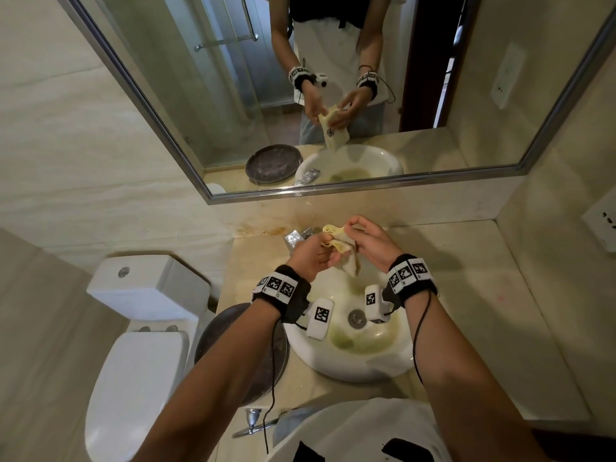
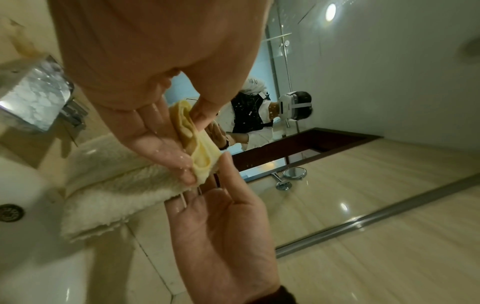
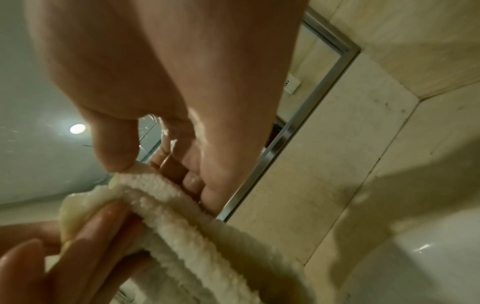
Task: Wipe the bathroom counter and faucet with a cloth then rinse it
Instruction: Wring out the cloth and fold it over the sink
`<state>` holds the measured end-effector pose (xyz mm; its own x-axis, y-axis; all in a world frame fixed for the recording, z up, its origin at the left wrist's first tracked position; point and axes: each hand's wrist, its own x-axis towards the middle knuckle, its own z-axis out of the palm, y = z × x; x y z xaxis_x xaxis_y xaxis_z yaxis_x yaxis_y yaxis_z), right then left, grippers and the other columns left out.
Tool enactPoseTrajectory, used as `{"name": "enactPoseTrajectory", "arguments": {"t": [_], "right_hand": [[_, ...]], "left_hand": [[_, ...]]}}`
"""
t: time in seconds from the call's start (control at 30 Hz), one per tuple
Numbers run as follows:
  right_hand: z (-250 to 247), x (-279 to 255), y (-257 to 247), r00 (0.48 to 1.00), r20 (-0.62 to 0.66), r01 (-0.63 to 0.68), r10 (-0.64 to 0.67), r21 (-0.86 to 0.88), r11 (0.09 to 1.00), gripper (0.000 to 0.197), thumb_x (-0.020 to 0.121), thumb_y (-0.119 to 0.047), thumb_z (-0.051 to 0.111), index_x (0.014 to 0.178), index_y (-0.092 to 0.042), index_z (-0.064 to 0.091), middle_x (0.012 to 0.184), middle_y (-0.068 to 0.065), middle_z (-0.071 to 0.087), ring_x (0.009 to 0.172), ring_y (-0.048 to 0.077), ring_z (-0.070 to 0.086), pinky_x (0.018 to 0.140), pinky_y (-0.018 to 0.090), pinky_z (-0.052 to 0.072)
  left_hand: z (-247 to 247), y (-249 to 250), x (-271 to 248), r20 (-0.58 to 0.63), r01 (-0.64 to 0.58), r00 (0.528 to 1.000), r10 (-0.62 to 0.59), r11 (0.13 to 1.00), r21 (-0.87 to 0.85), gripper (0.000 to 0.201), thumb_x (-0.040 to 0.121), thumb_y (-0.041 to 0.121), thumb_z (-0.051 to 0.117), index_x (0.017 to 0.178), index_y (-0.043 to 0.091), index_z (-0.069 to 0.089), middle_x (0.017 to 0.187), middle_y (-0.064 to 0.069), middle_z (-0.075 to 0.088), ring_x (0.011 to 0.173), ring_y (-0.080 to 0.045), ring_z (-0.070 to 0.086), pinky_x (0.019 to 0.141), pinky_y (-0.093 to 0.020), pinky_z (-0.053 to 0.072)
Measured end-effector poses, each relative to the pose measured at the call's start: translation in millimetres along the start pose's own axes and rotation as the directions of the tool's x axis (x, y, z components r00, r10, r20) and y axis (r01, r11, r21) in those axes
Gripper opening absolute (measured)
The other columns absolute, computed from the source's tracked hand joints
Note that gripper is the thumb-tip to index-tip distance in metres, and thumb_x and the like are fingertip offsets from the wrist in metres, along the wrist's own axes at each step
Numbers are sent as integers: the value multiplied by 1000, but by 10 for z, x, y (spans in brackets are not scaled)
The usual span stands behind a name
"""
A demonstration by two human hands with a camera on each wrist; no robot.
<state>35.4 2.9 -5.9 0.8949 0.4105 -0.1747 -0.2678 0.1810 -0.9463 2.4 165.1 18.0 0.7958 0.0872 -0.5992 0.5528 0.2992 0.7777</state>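
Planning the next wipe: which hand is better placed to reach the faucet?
Left, probably. The left hand grips the folded pale-yellow terry cloth right beside the chrome faucet; the right hand pinches its far side.

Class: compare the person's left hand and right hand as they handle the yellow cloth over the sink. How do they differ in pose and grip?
1. The left hand lies palm up under the cloth; the right hand comes from above.
2. The left hand holds with thumb and fairly straight fingers; the right hand pinches the top fold with its thumb and fingertips.

Shared: both look wet, wear marker wristbands and hold the cloth above the sink.
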Motion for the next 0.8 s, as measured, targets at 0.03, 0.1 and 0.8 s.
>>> {"name": "enactPoseTrajectory", "arguments": {"t": [0.03, 0.1, 0.8], "right_hand": [[2, -3, -15, 1000, 17, 7, -7, -3, 1000, 6, 100, -17, 58, 94, -18, 58, 86, 3, 67, 79, 19, 60, 73, 30, 49], [15, -22, -52, 998, 54, 24, -23, -6, 1000, 3, 99, -14, 59, 97, -15, 57, 90, 8, 66, 81, 22, 59, 72, 28, 50], [-152, -198, -188, 961, -183, 127, -207, -372, 919, 30, 88, 4, 63, 113, -12, 56, 104, -2, 71, 87, -1, 68, 81, 20, 50]], "left_hand": [[-5, 11, -20, 7, -1, 1000, 1, 1000, -20, 12, 97, 11, 54, 102, 5, 63, 75, -12, 73, 60, -20, 72, 53, -24, 56], [-15, 36, -52, 24, 1, 1000, 0, 999, -50, 15, 97, 11, 51, 104, 4, 62, 85, -16, 74, 74, -27, 73, 56, -25, 57], [191, 224, -303, 203, 20, 978, -56, 984, 179, 39, 100, 19, 32, 120, 1, 60, 112, -17, 73, 108, -35, 69, 91, -38, 53]]}}
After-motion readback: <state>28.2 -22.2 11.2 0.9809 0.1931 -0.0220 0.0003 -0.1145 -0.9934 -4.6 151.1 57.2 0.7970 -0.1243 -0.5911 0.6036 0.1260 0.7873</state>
